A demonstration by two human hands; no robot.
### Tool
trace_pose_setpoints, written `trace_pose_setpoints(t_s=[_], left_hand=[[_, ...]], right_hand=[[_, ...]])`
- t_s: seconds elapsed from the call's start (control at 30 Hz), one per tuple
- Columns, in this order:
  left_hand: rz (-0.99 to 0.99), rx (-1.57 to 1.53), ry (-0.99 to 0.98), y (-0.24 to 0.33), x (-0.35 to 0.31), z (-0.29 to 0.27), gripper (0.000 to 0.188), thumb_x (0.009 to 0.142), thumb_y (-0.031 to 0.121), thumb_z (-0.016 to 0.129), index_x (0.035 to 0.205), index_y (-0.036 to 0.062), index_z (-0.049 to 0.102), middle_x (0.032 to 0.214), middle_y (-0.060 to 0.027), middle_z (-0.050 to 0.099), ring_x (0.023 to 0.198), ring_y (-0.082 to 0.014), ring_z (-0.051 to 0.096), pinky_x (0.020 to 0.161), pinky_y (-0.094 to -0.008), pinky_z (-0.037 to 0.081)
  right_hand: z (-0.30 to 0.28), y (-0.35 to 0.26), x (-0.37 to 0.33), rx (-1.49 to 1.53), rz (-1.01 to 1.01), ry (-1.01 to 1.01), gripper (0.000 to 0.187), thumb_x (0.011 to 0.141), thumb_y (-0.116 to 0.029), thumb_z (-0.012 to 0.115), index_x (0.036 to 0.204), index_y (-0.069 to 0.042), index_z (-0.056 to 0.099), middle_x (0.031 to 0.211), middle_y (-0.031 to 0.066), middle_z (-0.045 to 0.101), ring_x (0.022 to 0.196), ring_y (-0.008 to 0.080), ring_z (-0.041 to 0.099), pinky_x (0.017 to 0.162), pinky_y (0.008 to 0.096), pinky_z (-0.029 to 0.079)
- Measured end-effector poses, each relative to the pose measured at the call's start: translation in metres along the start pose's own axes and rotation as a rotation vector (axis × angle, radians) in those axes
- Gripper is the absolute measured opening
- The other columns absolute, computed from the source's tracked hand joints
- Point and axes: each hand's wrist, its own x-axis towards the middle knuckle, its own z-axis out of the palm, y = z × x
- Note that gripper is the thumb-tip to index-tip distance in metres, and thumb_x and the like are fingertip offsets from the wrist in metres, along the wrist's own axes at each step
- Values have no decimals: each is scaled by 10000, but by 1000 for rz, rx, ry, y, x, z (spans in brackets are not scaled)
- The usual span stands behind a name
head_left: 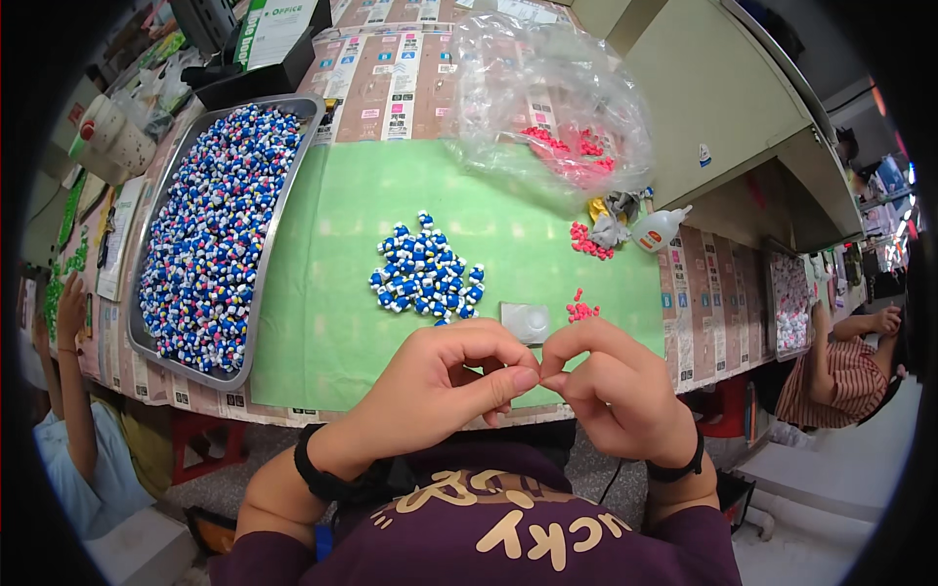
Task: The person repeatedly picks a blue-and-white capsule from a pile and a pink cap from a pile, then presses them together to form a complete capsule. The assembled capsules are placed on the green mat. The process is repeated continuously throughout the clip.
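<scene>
My left hand (440, 376) and my right hand (616, 391) meet fingertip to fingertip above the near edge of a green sheet (327, 283). Both are pinched closed; whatever sits between the fingers is too small to make out. Just beyond them is a small pale square plate with a round clear patch (526, 322). A few tiny pink pieces (582, 312) lie right of the plate, and another cluster of pink pieces (591, 242) sits farther back. Left of centre is a loose pile of small blue-and-white figures (425, 273).
A metal tray (277, 234) heaped with similar blue-and-white figures stands at left. Behind the sheet lies a clear plastic bag (489, 83) with pink pieces inside. A white squeeze bottle (660, 230) rests near a grey cabinet (723, 98). Other people work at both sides.
</scene>
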Motion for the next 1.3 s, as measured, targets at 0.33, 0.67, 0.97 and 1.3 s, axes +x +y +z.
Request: trace_pose_setpoints(t_s=[0.33, 0.67, 0.97, 1.3], left_hand=[[85, 26, 288, -4, -18, -34, 220, 902, -42, 629, 1119, -38, 661, 1104, -102, 677, 965, -153, 664, 829, -275, 560], [105, -91, 309, -9, -24, -44, 241, 871, -63, 670, 1109, -45, 643, 1077, -106, 669, 977, -167, 659, 876, -299, 555], [154, -132, 304, -9, -15, -28, 246, 844, -97, 676, 1075, -46, 610, 1067, -122, 660, 951, -212, 690, 879, -332, 573], [337, -25, 301, -7, -9, -8, 215, 843, -88, 693, 1044, -37, 635, 1043, -97, 647, 952, -165, 659, 851, -272, 560]], right_hand=[[-5, 44, 15, -395, 172, -145, 203, 744, 92, 600, 791, -18, 436, 800, 114, 507, 774, 307, 508, 721, 375, 409], [3, 42, 25, -499, 186, -202, 193, 696, 96, 557, 792, -40, 458, 765, 96, 476, 759, 304, 497, 700, 375, 369], [0, 29, 22, -63, 270, 64, 232, 753, 141, 578, 789, -50, 451, 821, 75, 543, 742, 238, 543, 703, 322, 426], [26, -6, 22, 152, 228, 237, 245, 828, 76, 649, 794, -75, 458, 880, 64, 596, 784, 201, 562, 737, 318, 404]])
